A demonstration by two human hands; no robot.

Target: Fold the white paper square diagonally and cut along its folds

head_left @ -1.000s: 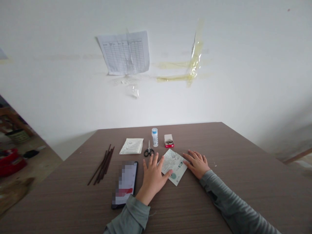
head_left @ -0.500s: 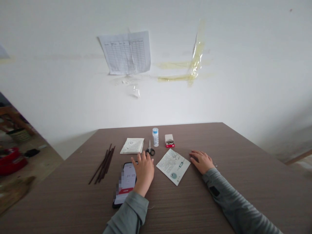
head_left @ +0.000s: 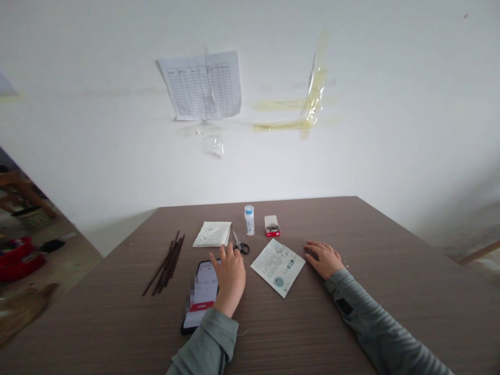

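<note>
My left hand (head_left: pixel 231 278) has its fingers spread at the near side of a pair of small black-handled scissors (head_left: pixel 244 248), its fingertips by one handle loop; I cannot tell if they touch. The scissors' blades point away and to the left. Under and left of that hand lies a phone (head_left: pixel 203 297) showing a timer, partly covered. My right hand (head_left: pixel 324 259) rests on the table with its fingers stretched out, holding nothing. Its fingertips are close to the right corner of a printed paper packet (head_left: pixel 278 267), which lies flat between my hands.
Farther back stand a small white bottle with a blue cap (head_left: pixel 249 220) and an opened red-and-white box (head_left: pixel 272 226) of small pieces. A pale packet (head_left: pixel 213 234) and several dark brown sticks (head_left: pixel 170 264) lie to the left. The wall (head_left: pixel 289 172) borders the table's (head_left: pixel 375 245) far edge.
The scissors have turned, their blades swinging to the left and the handles shifting slightly right and nearer. My left hand has barely moved; the right hand stays in place.
</note>
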